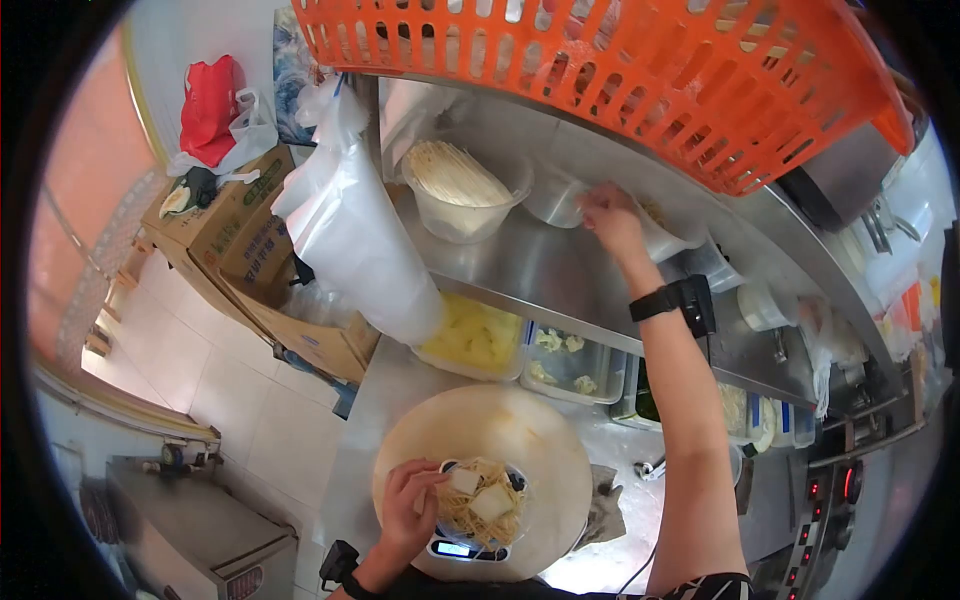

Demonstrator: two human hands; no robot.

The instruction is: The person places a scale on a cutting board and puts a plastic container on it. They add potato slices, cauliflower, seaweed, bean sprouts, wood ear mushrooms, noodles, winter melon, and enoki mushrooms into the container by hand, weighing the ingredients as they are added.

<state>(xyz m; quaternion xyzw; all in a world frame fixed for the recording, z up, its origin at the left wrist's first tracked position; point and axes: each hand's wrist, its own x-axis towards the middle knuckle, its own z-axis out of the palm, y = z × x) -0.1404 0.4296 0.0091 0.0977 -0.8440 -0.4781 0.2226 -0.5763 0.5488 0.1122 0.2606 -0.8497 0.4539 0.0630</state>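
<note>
My left hand [410,508] is beside a bowl of pale yellow shreds [472,518], its loosely bent fingers apart and its fingertips at the rim. Two whitish square slices [492,502] lie on top of the shreds. Under the bowl is a digital scale [454,549] with a lit display, standing on a round chopping board [545,460]. My right hand [611,218] reaches up to the steel shelf, fingers drawn together at the side of a round container [556,196]. Whatever is between those fingers is too small to make out.
An orange plastic basket [640,90] overhangs the shelf. A tub of thin sticks [462,195] stands at its left, near hanging plastic bags [350,220]. Below are trays of yellow pieces [470,340] and whitish florets [565,365]. Cardboard boxes [240,250] stand left.
</note>
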